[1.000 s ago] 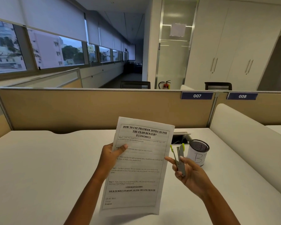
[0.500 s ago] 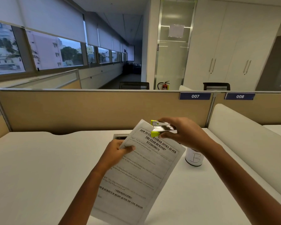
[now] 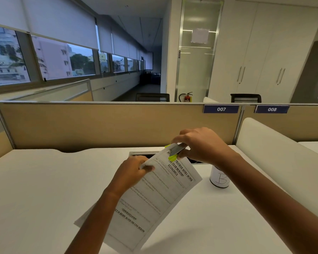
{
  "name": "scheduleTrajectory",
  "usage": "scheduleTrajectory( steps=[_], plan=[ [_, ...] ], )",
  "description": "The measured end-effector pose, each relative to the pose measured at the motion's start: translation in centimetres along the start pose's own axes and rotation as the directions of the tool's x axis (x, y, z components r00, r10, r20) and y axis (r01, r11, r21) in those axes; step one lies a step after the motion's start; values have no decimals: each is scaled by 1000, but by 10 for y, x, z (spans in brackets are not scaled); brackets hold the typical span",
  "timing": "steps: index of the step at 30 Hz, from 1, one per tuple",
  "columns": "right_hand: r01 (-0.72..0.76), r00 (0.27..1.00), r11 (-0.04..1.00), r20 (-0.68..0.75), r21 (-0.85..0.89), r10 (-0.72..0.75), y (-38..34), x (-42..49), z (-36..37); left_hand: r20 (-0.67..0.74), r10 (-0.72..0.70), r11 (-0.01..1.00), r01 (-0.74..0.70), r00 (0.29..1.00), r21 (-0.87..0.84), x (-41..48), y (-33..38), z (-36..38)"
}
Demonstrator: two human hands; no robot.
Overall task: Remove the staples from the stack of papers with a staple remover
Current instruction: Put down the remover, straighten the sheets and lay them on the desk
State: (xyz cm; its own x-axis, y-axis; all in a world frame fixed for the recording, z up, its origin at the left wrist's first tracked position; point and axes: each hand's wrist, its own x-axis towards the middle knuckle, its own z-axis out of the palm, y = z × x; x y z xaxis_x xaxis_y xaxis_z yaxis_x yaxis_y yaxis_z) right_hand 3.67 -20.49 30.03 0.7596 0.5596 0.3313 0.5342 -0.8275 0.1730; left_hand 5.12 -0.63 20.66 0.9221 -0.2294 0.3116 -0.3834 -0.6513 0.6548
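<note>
A stack of printed papers point(image 3: 154, 202) is held tilted above the white desk, its top end pointing up and to the right. My left hand point(image 3: 132, 173) pinches the stack's left edge near the top. My right hand point(image 3: 200, 145) grips a metal staple remover with yellow-green tips point(image 3: 174, 152), whose jaws sit on the upper corner of the papers. The staple itself is too small to see.
A white cup marked "B" point(image 3: 219, 179) stands on the white desk point(image 3: 44, 189) just right of the papers, under my right forearm. A cable slot point(image 3: 141, 154) lies behind the papers. A tan partition point(image 3: 99, 125) closes the back; a white divider point(image 3: 275, 153) runs along the right.
My right hand carried the staple remover from beside the cup up to the papers' top corner. The stack tilted clockwise and lower, and my left hand shifted up its edge.
</note>
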Motion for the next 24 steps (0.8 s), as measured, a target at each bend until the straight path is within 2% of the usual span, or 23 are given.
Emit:
scheduleTrajectory(
  steps=[18,24],
  plan=[
    [77,997,991,-16,-107,-79,-1,-3,9,14,26,991,-27,1000,127,1,0,2],
    [5,994,997,-108,-80,-14,-1,-6,22,-2,25,994,-25,1000,104,0,5,7]
  ],
)
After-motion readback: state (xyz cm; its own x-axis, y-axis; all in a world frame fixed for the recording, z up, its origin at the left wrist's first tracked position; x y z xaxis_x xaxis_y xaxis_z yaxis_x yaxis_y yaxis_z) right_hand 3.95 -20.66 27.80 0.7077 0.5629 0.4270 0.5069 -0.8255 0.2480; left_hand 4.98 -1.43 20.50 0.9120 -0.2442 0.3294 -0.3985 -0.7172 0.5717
